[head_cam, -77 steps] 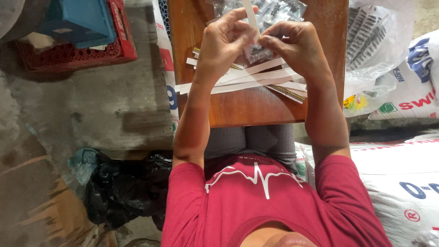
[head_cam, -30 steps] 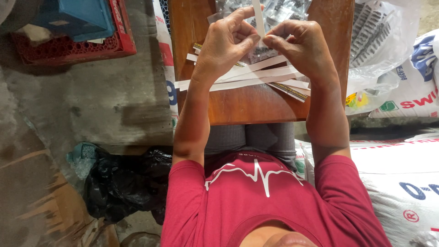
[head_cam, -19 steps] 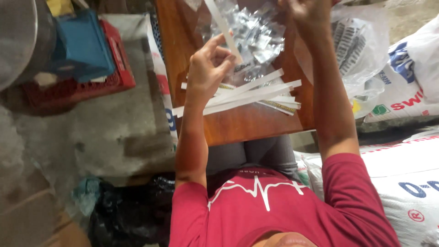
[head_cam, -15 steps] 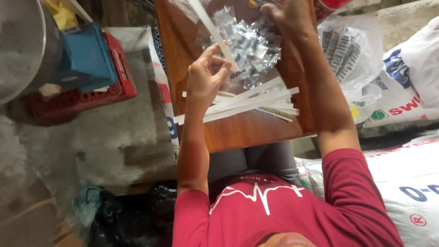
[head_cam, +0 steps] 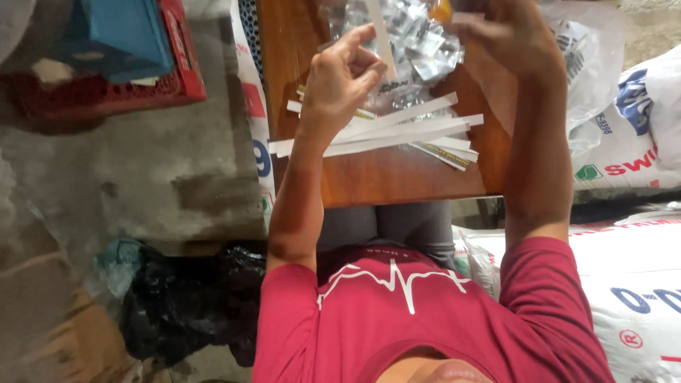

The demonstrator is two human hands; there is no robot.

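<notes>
My left hand (head_cam: 340,78) pinches one white paper strip (head_cam: 381,35) upright between thumb and fingers, above a small wooden table (head_cam: 397,177). A loose heap of similar white strips (head_cam: 404,131) lies across the table just below that hand. My right hand (head_cam: 507,35) hovers at the table's far right, over a pile of small shiny clear packets (head_cam: 422,46), with its fingers loosely curled. I cannot make out whether it holds anything. A small orange object (head_cam: 440,10) shows beside its fingertips.
A clear plastic bag (head_cam: 585,67) of more packets sits right of the table. White printed sacks (head_cam: 638,135) are stacked on the right. On the concrete floor at left stand a red crate (head_cam: 181,67) holding a blue box (head_cam: 120,32), and a black plastic bag (head_cam: 184,305).
Both hands worked one strip together over the table before. My right hand has let go and moved up and right over the packets; my left hand still holds the strip.
</notes>
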